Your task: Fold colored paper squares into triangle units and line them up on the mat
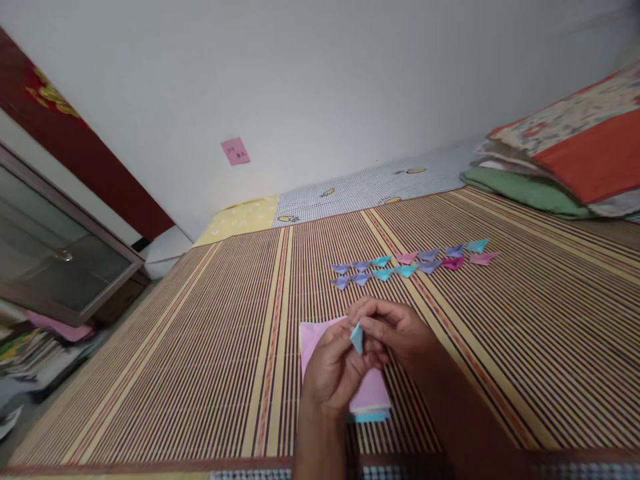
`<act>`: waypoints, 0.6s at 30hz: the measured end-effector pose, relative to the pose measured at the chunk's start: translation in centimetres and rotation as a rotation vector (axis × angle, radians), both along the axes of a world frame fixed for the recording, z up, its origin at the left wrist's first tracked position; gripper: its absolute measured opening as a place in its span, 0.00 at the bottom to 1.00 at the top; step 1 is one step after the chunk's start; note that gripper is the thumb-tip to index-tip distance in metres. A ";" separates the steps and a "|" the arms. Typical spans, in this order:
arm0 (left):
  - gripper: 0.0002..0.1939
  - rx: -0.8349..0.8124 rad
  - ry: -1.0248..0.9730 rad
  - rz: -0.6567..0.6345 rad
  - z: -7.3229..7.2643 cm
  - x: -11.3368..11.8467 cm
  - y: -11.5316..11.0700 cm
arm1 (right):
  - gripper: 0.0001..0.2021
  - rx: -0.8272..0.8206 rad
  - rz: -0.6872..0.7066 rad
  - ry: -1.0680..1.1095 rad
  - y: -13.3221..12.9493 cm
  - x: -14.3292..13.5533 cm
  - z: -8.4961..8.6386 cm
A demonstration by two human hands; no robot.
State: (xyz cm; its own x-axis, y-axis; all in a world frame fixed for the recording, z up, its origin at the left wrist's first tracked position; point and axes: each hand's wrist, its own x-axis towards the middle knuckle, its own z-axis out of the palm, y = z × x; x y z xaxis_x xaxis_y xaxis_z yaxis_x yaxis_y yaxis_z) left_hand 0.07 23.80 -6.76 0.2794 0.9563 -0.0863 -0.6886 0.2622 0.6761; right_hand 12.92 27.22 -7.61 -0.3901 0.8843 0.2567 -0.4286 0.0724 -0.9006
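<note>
Mat: striped mat (240, 347) is covering the lower frame; a pale wall (350, 80) is rising behind, carrying one pink note (235, 151), upper left.
Bedding: one pile (590, 160) is lying upper right.
Folded shapes: fourteen paper shapes (406, 271) are lying in two rows of seven, right of centre.
Blue piece: one small, pointed folded piece (357, 339) is showing at lower centre, above one pink-topped paper stack (373, 393).
Grip: left hand (331, 370) and right hand (397, 328) are both pinching the folded piece.

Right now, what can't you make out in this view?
Paper stack: head view, partly hidden by the left hand.
Light-blue folded paper: head view, partly covered by that hand and the right hand.
Writing on the pink note: head view, too small to read.
Bedding pile: head view, cut off by the right edge.
</note>
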 end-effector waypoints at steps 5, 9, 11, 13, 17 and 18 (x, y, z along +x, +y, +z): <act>0.16 0.026 0.225 0.188 0.6 -1.0 -0.1 | 0.09 0.085 -0.139 -0.097 0.3 0.5 0.0; 0.17 0.086 0.392 0.132 0.6 -1.6 -0.1 | 0.08 0.224 -0.269 -0.273 0.2 0.3 0.2; 0.17 0.102 0.436 0.104 0.4 -1.7 -0.1 | 0.08 0.275 -0.301 -0.323 0.1 0.2 0.3; 0.17 0.122 0.451 0.088 0.3 -1.7 0.0 | 0.08 0.290 -0.296 -0.339 0.1 0.0 0.3; 0.16 0.125 0.429 0.164 0.4 -1.7 0.0 | 0.10 0.172 -0.305 -0.308 -0.1 0.1 0.4; 0.16 0.119 0.429 0.206 0.4 -1.7 0.0 | 0.10 0.124 -0.301 -0.292 -0.1 0.2 0.4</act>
